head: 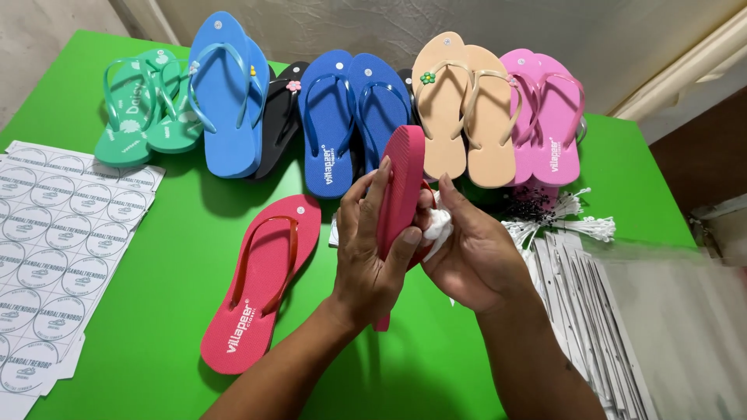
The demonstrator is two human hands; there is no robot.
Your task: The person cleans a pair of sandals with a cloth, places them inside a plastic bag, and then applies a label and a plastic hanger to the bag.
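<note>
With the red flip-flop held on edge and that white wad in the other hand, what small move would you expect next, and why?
Probably a short rub of the white crumpled wad along the red foam flip-flop. The left hand holds that sandal upright on its edge, and the right hand pinches the wad against its hidden face. Its mate, the red flip-flop, lies flat on the green table.

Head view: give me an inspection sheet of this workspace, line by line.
Surface: green table.
Job's things: red flip-flop held on edge; white wad pressed to it; its mate lies flat.
Clutter: row of coloured flip-flops at the back, round-sticker sheets left, clear bags and white tag fasteners right.
Hands: left hand grips the flip-flop; right hand holds the wad.
Cables: nothing seen.
Surroundings: wall behind.
</note>
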